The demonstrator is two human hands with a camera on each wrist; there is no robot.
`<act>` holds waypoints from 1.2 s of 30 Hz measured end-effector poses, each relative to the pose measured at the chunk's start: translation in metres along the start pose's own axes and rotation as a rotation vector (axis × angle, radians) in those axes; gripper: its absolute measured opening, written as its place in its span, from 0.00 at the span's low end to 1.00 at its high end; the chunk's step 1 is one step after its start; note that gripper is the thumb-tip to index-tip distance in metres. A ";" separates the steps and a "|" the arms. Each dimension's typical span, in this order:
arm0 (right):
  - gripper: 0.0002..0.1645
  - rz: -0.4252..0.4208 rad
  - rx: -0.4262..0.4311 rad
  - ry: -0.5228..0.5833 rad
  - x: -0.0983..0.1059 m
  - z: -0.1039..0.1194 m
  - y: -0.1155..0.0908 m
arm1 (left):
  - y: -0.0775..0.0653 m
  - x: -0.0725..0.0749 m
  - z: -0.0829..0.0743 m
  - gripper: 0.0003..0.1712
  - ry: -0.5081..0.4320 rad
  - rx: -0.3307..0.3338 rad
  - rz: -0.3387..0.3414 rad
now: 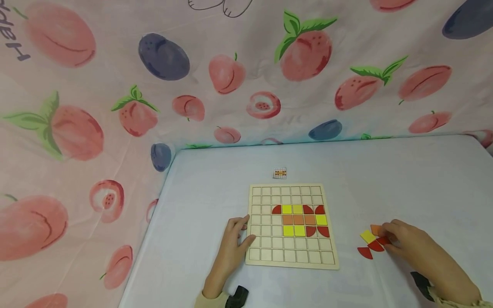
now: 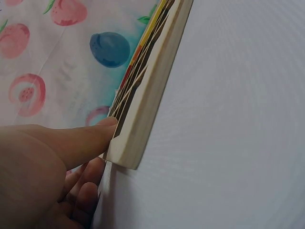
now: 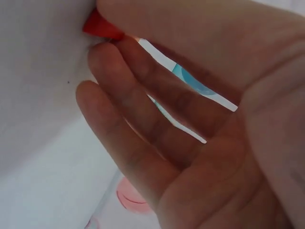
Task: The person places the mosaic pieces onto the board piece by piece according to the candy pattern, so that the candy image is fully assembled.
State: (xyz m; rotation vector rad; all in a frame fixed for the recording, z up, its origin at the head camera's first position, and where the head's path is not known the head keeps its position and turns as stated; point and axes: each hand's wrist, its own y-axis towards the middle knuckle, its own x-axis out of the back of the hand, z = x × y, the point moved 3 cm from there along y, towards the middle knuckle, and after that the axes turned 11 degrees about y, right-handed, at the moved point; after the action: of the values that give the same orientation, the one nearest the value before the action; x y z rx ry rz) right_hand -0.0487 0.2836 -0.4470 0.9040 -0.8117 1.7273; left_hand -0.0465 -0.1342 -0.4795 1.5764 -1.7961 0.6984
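Note:
A wooden grid board [image 1: 265, 248] lies on the table, with red quarter-circle pieces [image 1: 311, 231], yellow squares [image 1: 286, 209] and orange pieces [image 1: 298, 219] set in its middle rows. My left hand [image 1: 231, 239] grips the board's left edge. In the left wrist view its thumb [image 2: 90, 140] lies on the rim [image 2: 138, 124], the other fingers curled beside it. To the right of the board, my right hand [image 1: 410, 239] pinches a red quarter-circle piece [image 3: 102, 26] between thumb and fingertips. Near those fingertips are an orange piece [image 1: 375, 229], a yellow square [image 1: 367, 236] and more red quarter-circles [image 1: 365, 253].
Behind the board lies a small printed pattern card [image 1: 280, 173]. A pale cloth covers the table [image 1: 215, 179]. Fruit-printed curtains [image 1: 231, 38] stand along the back and left sides. A dark wrist strap [image 1: 237, 296] sits at the left sleeve.

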 end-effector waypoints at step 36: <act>0.10 -0.035 0.025 0.067 0.009 0.084 0.041 | 0.001 -0.001 0.001 0.33 -0.011 0.013 0.004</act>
State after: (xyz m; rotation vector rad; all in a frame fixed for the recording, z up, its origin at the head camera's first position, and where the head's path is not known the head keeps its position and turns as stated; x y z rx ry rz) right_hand -0.0725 0.2052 -0.4017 0.8677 -0.7278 1.7316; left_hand -0.0473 -0.1347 -0.4807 1.5884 -1.8065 0.7056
